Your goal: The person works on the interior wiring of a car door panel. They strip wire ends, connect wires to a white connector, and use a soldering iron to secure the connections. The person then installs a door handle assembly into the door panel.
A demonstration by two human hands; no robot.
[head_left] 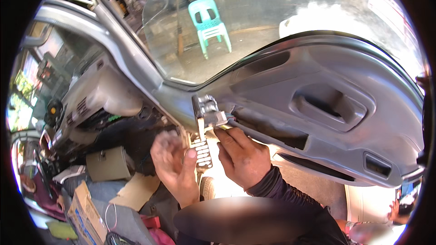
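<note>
Ahead of my hands, by the hinge side of an open vehicle door, is a small black and silver part (210,111) with wires beside it; its exact kind is unclear. My right hand (245,156) comes in from the right in a dark sleeve, fingers bent and fingertips at that part's lower edge; the thumb is hidden. A dark strip with pale slots in rows (203,153) hangs just below, between my hands. My left hand (175,165) is raised beside the strip, thumb apart from the fingers. Motion blurs its fingers, and nothing shows in it.
The grey door panel (272,81) spreads across the right. At left are the dashboard (109,95), a loose beige panel (107,163) and cardboard (86,213) on a seat. A green plastic chair (210,25) stands beyond the window. Another person's hand (394,211) shows at lower right.
</note>
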